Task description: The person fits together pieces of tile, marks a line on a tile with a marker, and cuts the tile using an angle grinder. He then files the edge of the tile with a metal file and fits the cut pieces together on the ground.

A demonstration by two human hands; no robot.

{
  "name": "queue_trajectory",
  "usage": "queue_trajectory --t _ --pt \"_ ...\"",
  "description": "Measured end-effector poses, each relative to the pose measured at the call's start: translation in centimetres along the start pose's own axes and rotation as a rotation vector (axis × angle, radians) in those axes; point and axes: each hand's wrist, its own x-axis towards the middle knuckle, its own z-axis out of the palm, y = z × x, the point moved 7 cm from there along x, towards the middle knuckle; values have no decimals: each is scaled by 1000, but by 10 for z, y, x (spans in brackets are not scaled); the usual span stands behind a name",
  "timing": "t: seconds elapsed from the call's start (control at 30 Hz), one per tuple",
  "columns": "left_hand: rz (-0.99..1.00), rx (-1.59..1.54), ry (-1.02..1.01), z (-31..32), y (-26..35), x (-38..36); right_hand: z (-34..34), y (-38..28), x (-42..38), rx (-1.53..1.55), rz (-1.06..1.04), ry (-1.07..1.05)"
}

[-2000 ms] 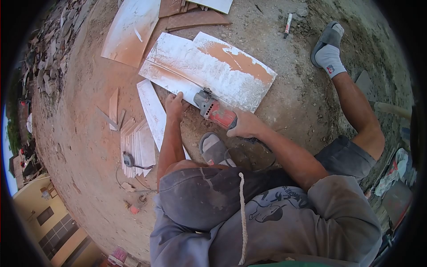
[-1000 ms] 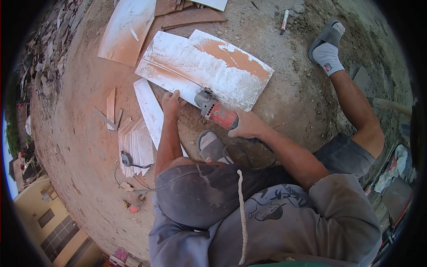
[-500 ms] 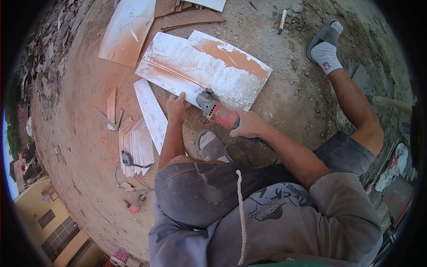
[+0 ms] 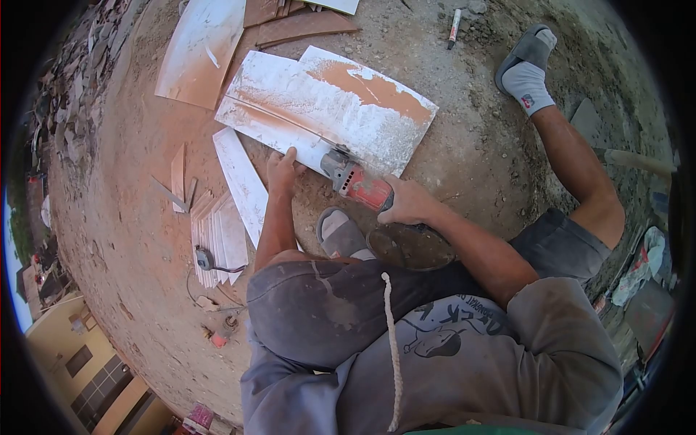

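My right hand [image 4: 411,202] is wrapped round the body of a red and grey angle grinder [image 4: 368,191]. The grinder's head rests at a white tile [image 4: 395,138], which is dusted and partly brown on its upper face. A dark cut line runs across the tile from its left edge to the grinder. At the tile's near edge, my left hand [image 4: 285,171] grips the rim, thumb on top and the other fingers mostly hidden. A narrow white tile strip [image 4: 243,181] lies just left of my left forearm.
Another large tile [image 4: 199,54] and brown tile pieces [image 4: 308,29] lie beyond. On the left are stacked tile strips [image 4: 221,235], a tape measure [image 4: 205,257] and a metal square [image 4: 170,193]. A marker [image 4: 454,29] lies far right; a shovel handle [image 4: 638,162] is beyond my leg.
The grinder has shifted slightly rightward along the cut line relative to the tile. My left hand keeps its hold on the edge. The whole view has moved a little.
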Motion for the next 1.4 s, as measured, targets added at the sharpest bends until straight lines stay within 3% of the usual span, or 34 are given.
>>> queue_trajectory --t 1.4 --pt "11 84 45 2 0 -11 -2 15 -23 45 -3 -11"
